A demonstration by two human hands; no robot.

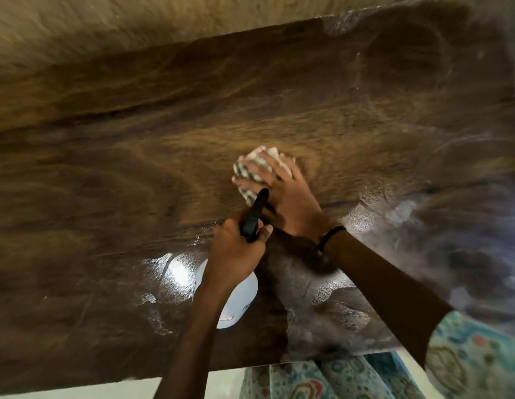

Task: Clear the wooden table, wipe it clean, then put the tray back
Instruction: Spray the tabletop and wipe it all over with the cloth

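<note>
While the right hand [282,191] pressed flat on a crumpled checked cloth [255,168] near the middle of the wooden table [106,168], the left hand [236,249] gripped a spray bottle [233,295] just beside it, on the near side. Seen from the head camera, the right hand's fingers were spread and fairly straight over the cloth, pushing it down onto the wood instead of curling round it. The left hand's fingers were wrapped round the bottle's black trigger head [255,214], whose nozzle pointed away from the person toward the cloth and nearly touched the right hand; the white body of the bottle hung below that fist.

The tabletop ran long from left to right across the view. Damp, shiny streaks lay on the near and right parts of it, while the left stretch and the far edge looked duller, so I judged that the wiping was under way and that the unwiped wood lay mostly to the left and beyond the cloth. The right hand was plainly the nearer one to carry the cloth there. No tray showed anywhere in view, so putting it back was not yet done. Much of the picture was blurred.
</note>
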